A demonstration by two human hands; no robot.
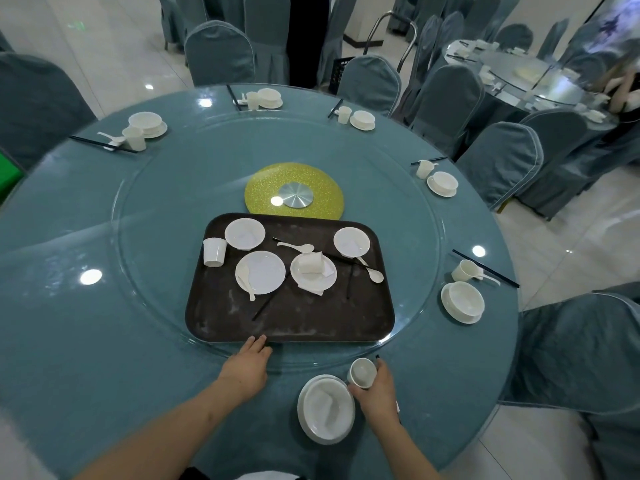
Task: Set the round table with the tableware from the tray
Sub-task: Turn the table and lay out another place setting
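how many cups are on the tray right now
2. One cup stands upright at the tray's left edge; another cup lies on its side on a plate near the middle. None seem hidden there.

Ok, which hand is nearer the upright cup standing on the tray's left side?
Left. The left hand rests at the tray's near edge, below the upright cup. The right hand grips another cup off the tray, further right.
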